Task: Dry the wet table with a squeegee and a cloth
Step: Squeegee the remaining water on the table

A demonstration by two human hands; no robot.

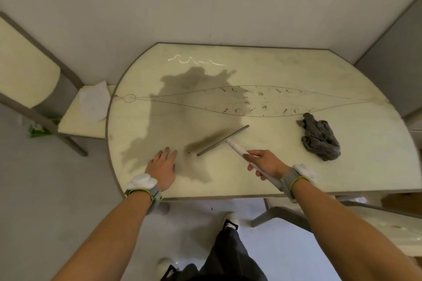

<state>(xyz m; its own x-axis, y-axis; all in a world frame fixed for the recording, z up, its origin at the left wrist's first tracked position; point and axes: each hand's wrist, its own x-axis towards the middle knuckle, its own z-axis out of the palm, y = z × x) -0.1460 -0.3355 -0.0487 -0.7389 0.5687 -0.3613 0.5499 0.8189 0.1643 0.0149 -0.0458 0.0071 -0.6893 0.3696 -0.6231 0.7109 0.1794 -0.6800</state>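
A pale table (285, 70) with a rounded left end carries a dark sheet of water (173, 107) across its left and middle. My right hand (266, 163) grips the white handle of a squeegee (222, 140), whose dark blade lies tilted on the table near the front, just right of the wet patch. My left hand (163, 165) rests flat on the table, fingers apart, to the left of the blade. A crumpled grey cloth (319, 138) lies on the dry right part of the table, beyond my right hand.
A chair (29, 75) stands at the left with a white rag (94, 100) on its seat (80, 123), touching the table's edge. Walls close off the back and the right. Another chair (376, 219) stands at the lower right. My legs are below the front edge.
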